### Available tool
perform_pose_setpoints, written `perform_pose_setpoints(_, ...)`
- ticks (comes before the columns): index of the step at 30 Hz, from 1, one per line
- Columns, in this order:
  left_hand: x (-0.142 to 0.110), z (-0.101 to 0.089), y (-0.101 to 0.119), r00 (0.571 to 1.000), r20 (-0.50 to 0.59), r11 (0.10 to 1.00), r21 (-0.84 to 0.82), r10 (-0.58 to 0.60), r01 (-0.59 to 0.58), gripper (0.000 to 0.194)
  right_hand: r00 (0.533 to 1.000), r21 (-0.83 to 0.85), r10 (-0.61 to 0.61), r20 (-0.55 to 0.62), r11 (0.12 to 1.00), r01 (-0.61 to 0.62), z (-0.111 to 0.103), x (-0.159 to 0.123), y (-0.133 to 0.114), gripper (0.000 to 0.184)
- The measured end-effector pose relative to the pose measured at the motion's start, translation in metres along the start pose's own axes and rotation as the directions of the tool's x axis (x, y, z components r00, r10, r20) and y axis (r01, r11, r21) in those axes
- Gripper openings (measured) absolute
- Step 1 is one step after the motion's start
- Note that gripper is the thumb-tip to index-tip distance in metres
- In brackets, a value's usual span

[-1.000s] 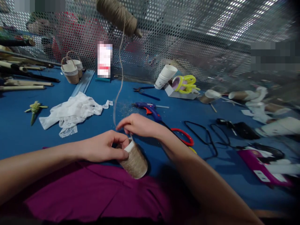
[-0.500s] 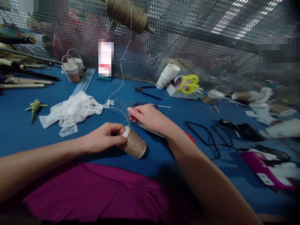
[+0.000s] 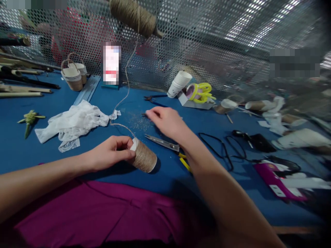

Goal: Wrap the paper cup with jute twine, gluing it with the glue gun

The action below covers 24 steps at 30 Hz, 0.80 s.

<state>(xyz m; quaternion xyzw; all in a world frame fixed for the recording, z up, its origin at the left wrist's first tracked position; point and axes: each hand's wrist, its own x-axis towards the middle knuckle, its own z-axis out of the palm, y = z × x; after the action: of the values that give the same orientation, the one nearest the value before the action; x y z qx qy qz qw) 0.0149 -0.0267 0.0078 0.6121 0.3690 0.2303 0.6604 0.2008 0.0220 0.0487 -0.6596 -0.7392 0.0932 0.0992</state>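
Note:
My left hand (image 3: pixel 110 153) grips the rim of a white paper cup wrapped in brown twine (image 3: pixel 144 156), tilted with its base toward the right. A strand of twine (image 3: pixel 120 124) runs from the cup's rim toward the crumpled white lace fabric (image 3: pixel 77 119). My right hand (image 3: pixel 168 122) is over the table beyond the cup, fingers drawn together. A dark tool tip (image 3: pixel 143 114) shows at its fingertips; the hand hides the rest. Below that hand lie scissors with yellow handles (image 3: pixel 162 142), partly covered by my forearm.
A twine spool (image 3: pixel 133 17) hangs on the perforated metal screen. Pliers (image 3: pixel 155 100), stacked paper cups (image 3: pixel 179 83) and a yellow coil (image 3: pixel 203 92) lie at the back. Small baskets (image 3: pixel 72 78) and a phone (image 3: pixel 111 63) stand left. A black cable (image 3: pixel 217 148) lies right.
My right hand has moved forward from above the scissors onto the small tool behind them, uncovering the scissors' blades and yellow handles. My left hand still holds the cup. The view has shifted slightly.

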Motion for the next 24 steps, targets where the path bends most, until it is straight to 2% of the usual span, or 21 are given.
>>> perform_pose_setpoints(2,0.000,-0.001,0.000,0.999,-0.003,0.999,0.028,0.040,-0.040,0.015,0.992,-0.086,0.128,-0.025,0.988,-0.129,0.001,0.009,0.027,0.026)
perform_pose_setpoints(5,0.001,-0.003,-0.001,0.994,0.007,0.986,0.125,0.108,-0.108,0.015,0.976,-0.108,0.211,0.051,0.973,-0.205,0.011,0.019,0.058,0.008)
perform_pose_setpoints(7,0.001,-0.004,-0.001,0.988,0.020,0.965,0.215,0.153,-0.154,0.014,0.968,-0.076,0.244,0.058,0.968,-0.239,0.020,0.021,0.066,0.007)
perform_pose_setpoints(10,0.002,-0.006,-0.002,0.981,0.029,0.938,0.289,0.193,-0.193,0.015,0.960,0.036,0.279,0.026,0.959,-0.280,0.022,0.016,0.065,0.022)
perform_pose_setpoints(13,0.003,-0.009,-0.001,0.979,0.034,0.931,0.305,0.201,-0.202,0.015,0.964,0.206,0.266,0.005,0.943,-0.261,0.010,-0.001,0.057,0.036)
perform_pose_setpoints(15,0.004,-0.011,0.000,0.977,0.029,0.928,0.308,0.211,-0.210,0.015,0.972,0.350,0.233,-0.007,0.911,-0.216,-0.001,-0.018,0.053,0.038)
perform_pose_setpoints(16,0.004,-0.012,0.001,0.975,0.023,0.926,0.310,0.219,-0.215,0.015,0.977,0.551,0.211,-0.010,0.817,-0.170,-0.006,-0.027,0.051,0.036)
perform_pose_setpoints(17,0.004,-0.013,0.001,0.974,0.015,0.924,0.313,0.226,-0.220,0.015,0.982,0.674,0.185,0.030,0.722,-0.156,-0.009,-0.035,0.050,0.031)
perform_pose_setpoints(18,0.005,-0.014,0.001,0.973,0.008,0.922,0.316,0.231,-0.222,0.015,0.979,0.719,0.185,0.081,0.669,-0.186,-0.012,-0.044,0.048,0.025)
perform_pose_setpoints(19,0.005,-0.015,0.001,0.972,0.003,0.921,0.319,0.234,-0.223,0.015,0.977,0.720,0.178,0.117,0.662,-0.207,-0.014,-0.051,0.046,0.022)
perform_pose_setpoints(21,0.006,-0.015,0.001,0.973,-0.001,0.921,0.321,0.233,-0.220,0.016,0.983,0.667,0.126,0.135,0.722,-0.184,-0.015,-0.063,0.039,0.021)
perform_pose_setpoints(24,0.007,-0.016,0.000,0.974,0.005,0.922,0.322,0.226,-0.215,0.017,0.984,0.643,0.063,0.169,0.750,-0.158,-0.014,-0.074,0.026,0.021)
